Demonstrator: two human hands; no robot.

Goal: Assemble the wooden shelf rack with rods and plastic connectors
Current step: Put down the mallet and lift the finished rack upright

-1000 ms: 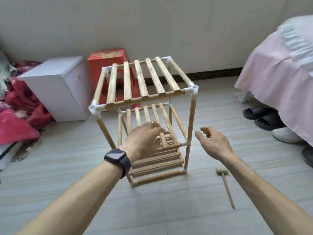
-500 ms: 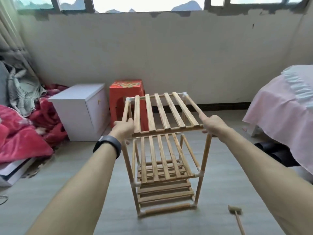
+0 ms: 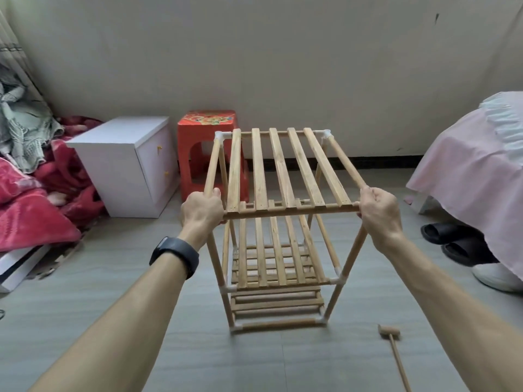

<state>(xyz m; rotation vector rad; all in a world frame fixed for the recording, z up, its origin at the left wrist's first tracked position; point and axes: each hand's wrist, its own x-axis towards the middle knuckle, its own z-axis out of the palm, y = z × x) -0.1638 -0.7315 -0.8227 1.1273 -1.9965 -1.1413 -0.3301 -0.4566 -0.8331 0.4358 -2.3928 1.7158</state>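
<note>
A three-tier wooden shelf rack (image 3: 285, 171) with slatted shelves, round rods and white plastic corner connectors (image 3: 219, 135) stands upright on the floor in front of me. My left hand (image 3: 201, 210) grips the near left top corner, covering the connector there. My right hand (image 3: 379, 210) grips the near right top corner the same way. A watch sits on my left wrist. The lower shelves and white joints (image 3: 339, 280) show beneath the top tier.
A small wooden mallet (image 3: 392, 345) lies on the floor at the lower right. A white cabinet (image 3: 124, 168) and a red plastic stool (image 3: 208, 131) stand behind the rack by the wall. Red bedding (image 3: 25, 205) lies left; a pink-covered bed (image 3: 469, 171) with slippers (image 3: 450, 239) is right.
My hands went from hovering low by the middle shelf to gripping the top near corners. The view rose then dipped slightly, and the rack looks closer now.
</note>
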